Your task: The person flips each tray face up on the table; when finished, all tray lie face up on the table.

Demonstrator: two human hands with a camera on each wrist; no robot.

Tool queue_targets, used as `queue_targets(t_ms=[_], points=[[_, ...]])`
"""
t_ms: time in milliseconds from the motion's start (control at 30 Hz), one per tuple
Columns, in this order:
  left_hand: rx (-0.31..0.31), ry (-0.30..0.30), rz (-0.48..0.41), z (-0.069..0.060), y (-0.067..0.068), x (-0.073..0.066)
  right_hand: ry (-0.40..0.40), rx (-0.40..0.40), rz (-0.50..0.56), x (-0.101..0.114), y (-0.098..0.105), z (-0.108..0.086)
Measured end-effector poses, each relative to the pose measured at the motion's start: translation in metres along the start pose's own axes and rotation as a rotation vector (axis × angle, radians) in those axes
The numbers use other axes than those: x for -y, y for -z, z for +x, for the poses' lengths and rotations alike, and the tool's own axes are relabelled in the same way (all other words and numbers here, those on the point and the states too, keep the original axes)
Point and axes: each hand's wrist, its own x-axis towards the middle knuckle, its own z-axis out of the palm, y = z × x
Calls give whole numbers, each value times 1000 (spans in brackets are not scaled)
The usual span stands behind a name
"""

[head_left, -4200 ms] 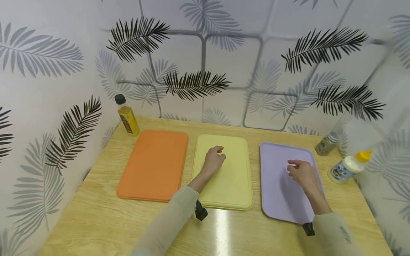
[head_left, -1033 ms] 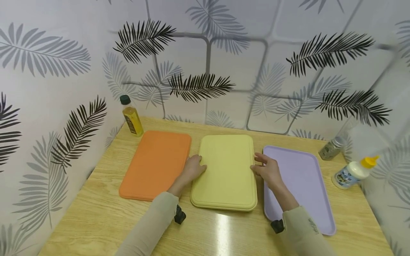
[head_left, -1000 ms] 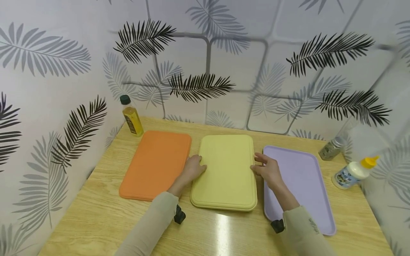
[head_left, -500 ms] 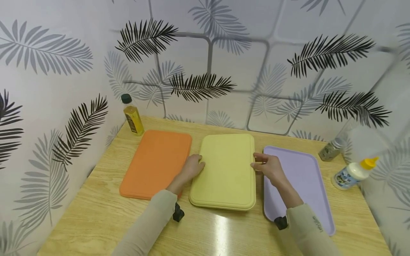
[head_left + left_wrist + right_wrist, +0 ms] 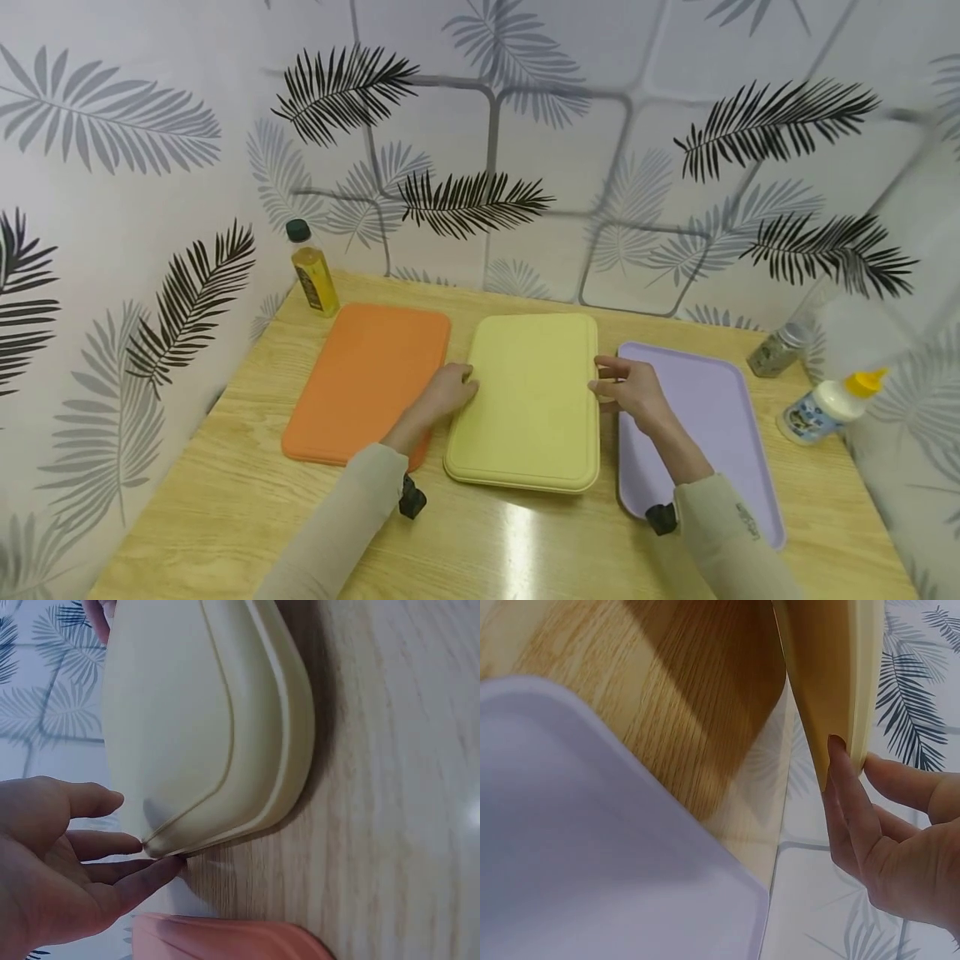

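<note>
Pinching the yellow tray (image 5: 525, 408) just left of the purple tray (image 5: 697, 433), the right hand (image 5: 633, 392) has fingers nearly closed over the edge facing that tray; the left hand (image 5: 448, 390) nips the opposite edge. Looks light, stiff, maybe slippery to me, best held by those long sides, which run away from the person.

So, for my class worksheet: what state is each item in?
Yellow tray, right side lifted
Orange tray, lying flat
Purple tray, flat, rim up
Oil bottle, upright, capped, partly filled
Jar, upright, lid on
White bottle, upright, cap on
</note>
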Motion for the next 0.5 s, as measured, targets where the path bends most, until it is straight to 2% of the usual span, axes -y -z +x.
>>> queue_targets(t_ms=[167,367,500], points=[[-5,-22,15,-14,-3,-5,-1,-2,-15,4,3,-1],[-32,-61,84,-33,-11,-8,-7,-23,-23,7,5,-2],[-30,-50,74,-47,-16,-12,-10,-15,-16,12,9,-2]])
